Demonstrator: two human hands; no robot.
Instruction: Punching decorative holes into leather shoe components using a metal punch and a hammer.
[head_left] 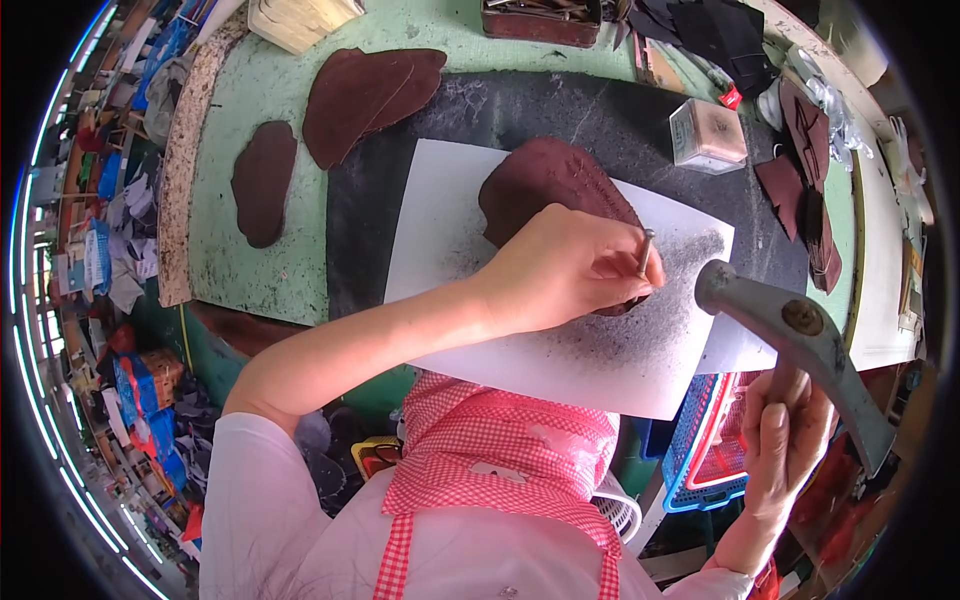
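Observation:
My left hand (pixel 565 270) reaches across a white sheet (pixel 450 230) and pinches a thin metal punch (pixel 646 252) upright on a dark brown leather piece (pixel 545 180). The leather lies on the sheet, which is speckled with dark dust near the punch. My right hand (pixel 785 440) grips the handle of a metal hammer (pixel 770 310), its head raised just to the right of the punch and apart from it.
The sheet rests on a black mat (pixel 620 120) on a green worktable (pixel 230 250). Two more brown leather pieces (pixel 365 95) (pixel 262 180) lie at the left. A small box (pixel 707 135), dark leather scraps (pixel 800 170) and a tray (pixel 540 20) sit at the back.

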